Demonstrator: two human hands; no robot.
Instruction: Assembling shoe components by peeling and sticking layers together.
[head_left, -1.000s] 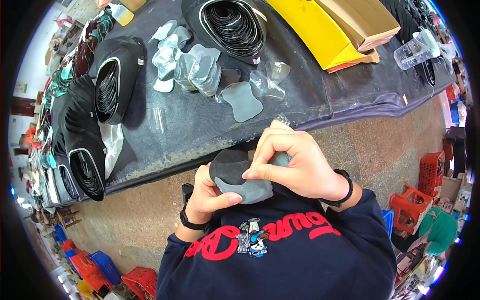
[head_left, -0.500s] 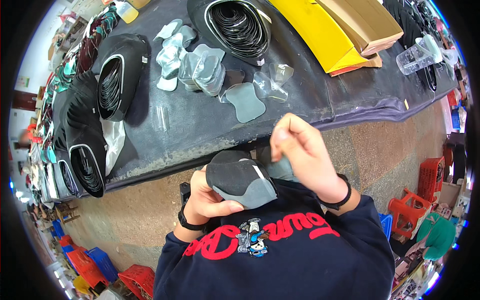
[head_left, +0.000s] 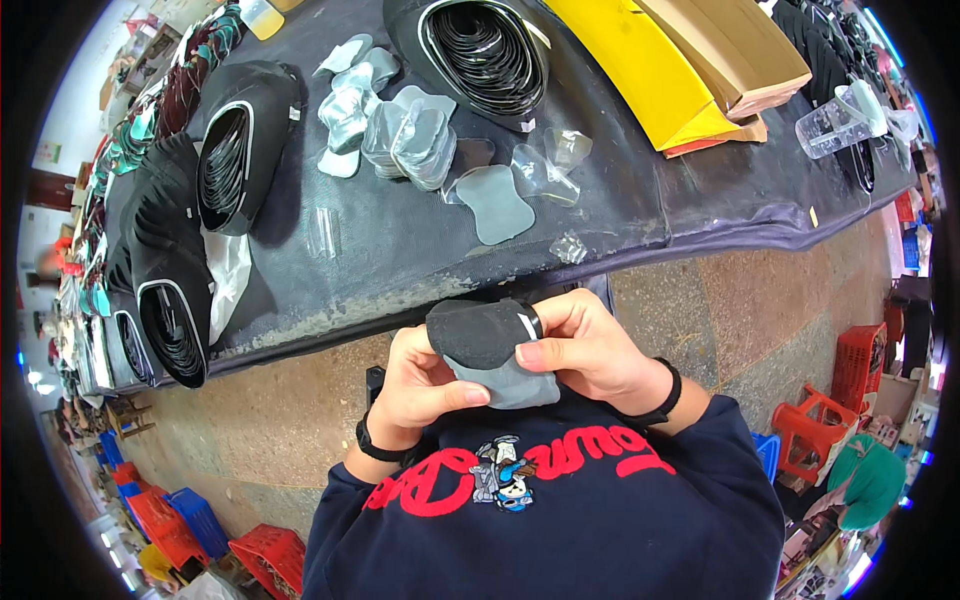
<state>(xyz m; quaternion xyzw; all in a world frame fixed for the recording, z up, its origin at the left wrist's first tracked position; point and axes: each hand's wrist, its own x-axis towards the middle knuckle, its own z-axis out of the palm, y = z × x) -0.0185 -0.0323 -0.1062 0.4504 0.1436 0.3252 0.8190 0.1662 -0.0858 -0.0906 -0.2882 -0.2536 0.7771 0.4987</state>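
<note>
Both my hands hold up a curved black fabric piece, which looks like a shoe upper (head_left: 470,330), in front of my chest. A smooth grey sheet (head_left: 505,383) covers its lower part. My left hand (head_left: 415,388) grips the left side, its thumb pressed on the grey sheet. On the right side, my right hand (head_left: 585,350) pinches the piece near a short white strip, thumb in front and fingers behind. Beyond my hands, a grey hourglass-shaped sheet (head_left: 495,204) lies on the table beside a stack of similar translucent pieces (head_left: 412,140).
Nested black uppers (head_left: 240,150) stand on the dark-covered table (head_left: 400,245), with another bundle (head_left: 480,60) at the back. A crumpled clear film (head_left: 568,248) lies near the table edge. Farther right are a yellow box (head_left: 640,70) and a clear plastic cup (head_left: 840,125).
My right hand has come down from the table edge and taken hold of the upper's right side. A crumpled clear film now shows where that hand was. The upper has turned slightly.
</note>
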